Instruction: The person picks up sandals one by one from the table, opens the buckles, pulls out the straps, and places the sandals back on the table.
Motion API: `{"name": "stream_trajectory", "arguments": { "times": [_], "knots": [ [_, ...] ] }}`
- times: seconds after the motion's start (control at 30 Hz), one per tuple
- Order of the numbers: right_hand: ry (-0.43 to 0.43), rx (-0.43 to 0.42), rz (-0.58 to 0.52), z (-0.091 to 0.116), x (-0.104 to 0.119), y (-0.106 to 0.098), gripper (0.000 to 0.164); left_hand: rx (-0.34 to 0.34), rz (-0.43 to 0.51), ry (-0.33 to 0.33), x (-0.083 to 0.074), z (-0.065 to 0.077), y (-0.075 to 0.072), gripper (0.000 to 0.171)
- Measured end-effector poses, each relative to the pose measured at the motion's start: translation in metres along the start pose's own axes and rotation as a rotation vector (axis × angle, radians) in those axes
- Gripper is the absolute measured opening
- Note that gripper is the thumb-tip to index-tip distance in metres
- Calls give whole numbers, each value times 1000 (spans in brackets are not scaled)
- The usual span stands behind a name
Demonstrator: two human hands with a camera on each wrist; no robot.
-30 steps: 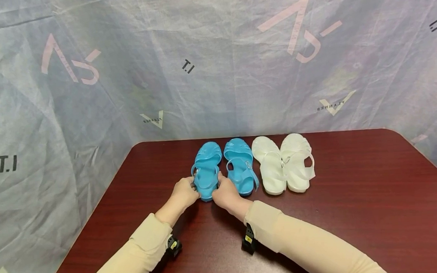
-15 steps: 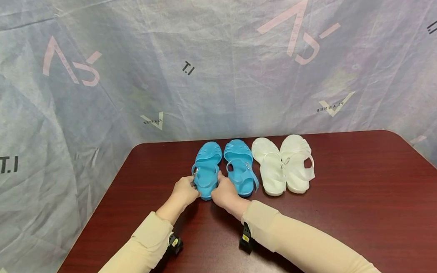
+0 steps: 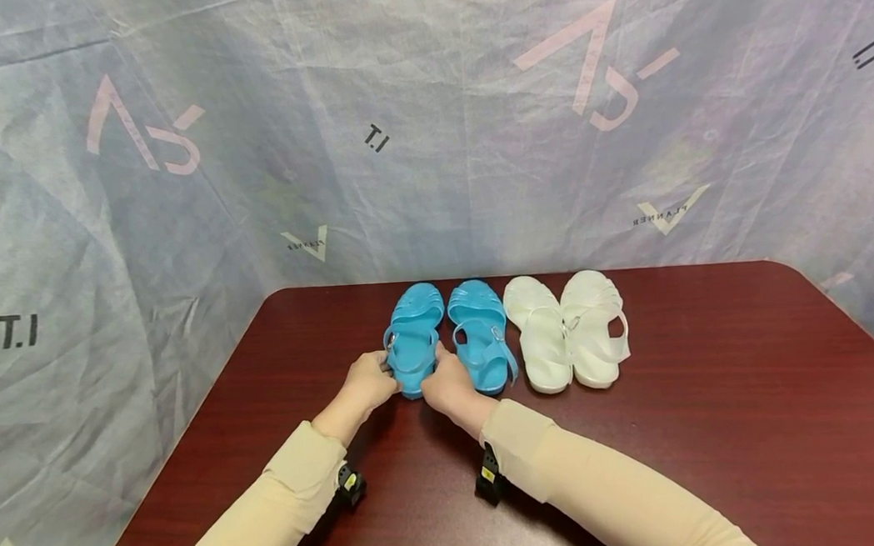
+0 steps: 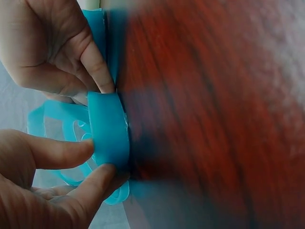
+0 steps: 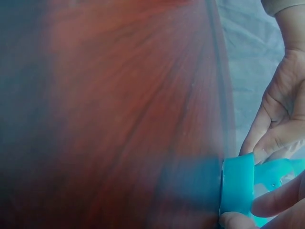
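Observation:
A blue jelly sandal point(image 3: 415, 349) lies on the table, its toe pointing to the back and its heel toward me. At the left side of its heel, my left hand point(image 3: 371, 381) grips with thumb and fingers. My right hand point(image 3: 451, 382) holds the opposite side of the heel. The left wrist view shows the left thumb point(image 4: 64, 153) on the heel's rear face and a finger low along its edge. Just to the right stands a second blue sandal point(image 3: 476, 304), partly behind my right hand.
Two white sandals point(image 3: 547, 350) lie side by side to the right of the blue ones. The dark red table point(image 3: 721, 372) ends at a grey printed cloth point(image 3: 431, 181) hanging behind it. Its left edge slopes down past my left arm.
The head view tilts up slightly. Both hands stay on the sandal's heel, which hardly shifts.

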State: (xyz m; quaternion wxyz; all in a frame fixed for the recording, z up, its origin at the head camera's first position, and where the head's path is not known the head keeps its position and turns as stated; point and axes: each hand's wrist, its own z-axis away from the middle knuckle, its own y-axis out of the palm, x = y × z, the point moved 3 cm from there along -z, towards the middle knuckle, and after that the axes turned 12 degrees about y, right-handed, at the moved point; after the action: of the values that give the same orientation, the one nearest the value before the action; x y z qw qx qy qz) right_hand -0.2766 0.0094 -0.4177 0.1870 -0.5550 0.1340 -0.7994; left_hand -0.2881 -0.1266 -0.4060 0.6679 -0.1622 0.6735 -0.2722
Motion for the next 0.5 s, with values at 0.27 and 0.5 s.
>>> {"name": "stream_trajectory", "arguments": {
  "times": [0.27, 0.5],
  "knots": [
    [6, -2, -11, -2, 0, 2, 75, 1, 6, -16, 2, -2, 0, 64],
    [-3, -3, -27, -3, 0, 1, 75, 12, 63, -34, 4, -3, 0, 65]
  ]
}}
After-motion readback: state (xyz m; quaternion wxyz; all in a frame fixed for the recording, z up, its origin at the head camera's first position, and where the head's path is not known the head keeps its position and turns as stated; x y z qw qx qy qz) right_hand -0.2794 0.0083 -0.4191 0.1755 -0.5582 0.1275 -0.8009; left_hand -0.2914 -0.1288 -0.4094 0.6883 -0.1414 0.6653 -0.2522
